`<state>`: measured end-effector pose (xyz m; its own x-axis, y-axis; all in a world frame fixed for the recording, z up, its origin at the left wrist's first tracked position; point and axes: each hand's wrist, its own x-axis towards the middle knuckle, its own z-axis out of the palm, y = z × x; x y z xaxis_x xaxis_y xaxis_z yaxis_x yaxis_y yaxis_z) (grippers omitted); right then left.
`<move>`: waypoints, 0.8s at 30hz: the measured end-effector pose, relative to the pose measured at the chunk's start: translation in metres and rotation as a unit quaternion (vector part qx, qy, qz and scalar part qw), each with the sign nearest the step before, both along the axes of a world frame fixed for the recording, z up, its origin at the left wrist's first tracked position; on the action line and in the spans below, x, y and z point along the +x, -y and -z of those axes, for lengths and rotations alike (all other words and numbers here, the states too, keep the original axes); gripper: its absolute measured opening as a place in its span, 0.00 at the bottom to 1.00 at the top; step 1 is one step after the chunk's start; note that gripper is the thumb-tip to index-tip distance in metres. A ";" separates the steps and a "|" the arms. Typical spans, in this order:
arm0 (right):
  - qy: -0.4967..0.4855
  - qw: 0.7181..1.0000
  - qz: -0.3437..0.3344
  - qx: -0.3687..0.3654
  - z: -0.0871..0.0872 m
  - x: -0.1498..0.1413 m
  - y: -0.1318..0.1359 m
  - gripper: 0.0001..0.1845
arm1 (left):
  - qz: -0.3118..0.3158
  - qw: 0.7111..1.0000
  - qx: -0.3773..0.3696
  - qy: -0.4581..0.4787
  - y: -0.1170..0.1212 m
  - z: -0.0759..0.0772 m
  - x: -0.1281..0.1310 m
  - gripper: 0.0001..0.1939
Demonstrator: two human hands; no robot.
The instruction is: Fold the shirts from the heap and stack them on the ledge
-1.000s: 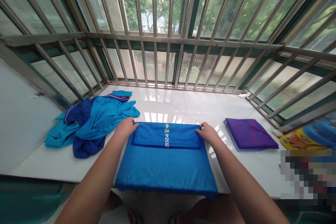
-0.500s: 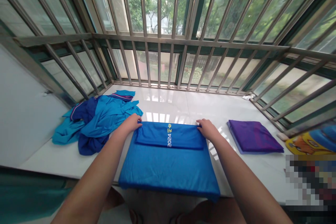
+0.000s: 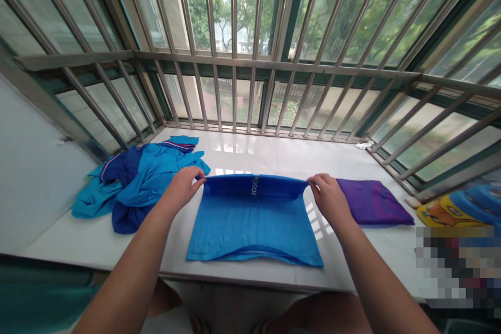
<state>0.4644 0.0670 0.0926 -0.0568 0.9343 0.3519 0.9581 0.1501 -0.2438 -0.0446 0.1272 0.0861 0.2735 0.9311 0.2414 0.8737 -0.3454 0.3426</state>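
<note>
A blue shirt with white lettering lies across the white sill in front of me. Its far edge is lifted, and the darker folded band carrying the print stands in shade there. My left hand pinches the far left corner of the shirt. At the far right corner, my right hand pinches the fabric in the same way. Between the hands the edge is stretched nearly straight. The shirt's near edge lies on the sill, slightly rippled and bowed up in the middle.
A heap of turquoise and navy clothes lies to the left, close to my left hand. Right of my right hand is a folded purple cloth. Farther right stands a yellow and blue object beside a blurred patch. Metal window bars border the sill's back.
Both hands have raised the shirt's far edge, and the folded band now stands up. The near edge, which hung over the sill's front, has been drawn back onto the sill. My right hand moved outward.
</note>
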 end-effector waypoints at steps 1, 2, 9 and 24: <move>-0.008 1.000 -0.010 0.005 0.007 0.003 0.018 0.16 | 0.007 1.000 0.006 0.009 0.021 0.007 -0.002 0.06; -0.013 1.000 -0.020 0.000 0.016 0.006 0.036 0.17 | 0.015 1.000 0.002 0.013 0.042 0.016 -0.004 0.05; -0.016 0.987 -0.089 -0.136 0.066 0.018 0.114 0.16 | 0.036 0.993 -0.109 -0.002 0.126 0.054 -0.011 0.04; 0.131 0.956 0.106 -0.242 0.068 -0.055 0.034 0.35 | -0.039 0.990 -0.080 -0.112 0.032 0.079 0.032 0.27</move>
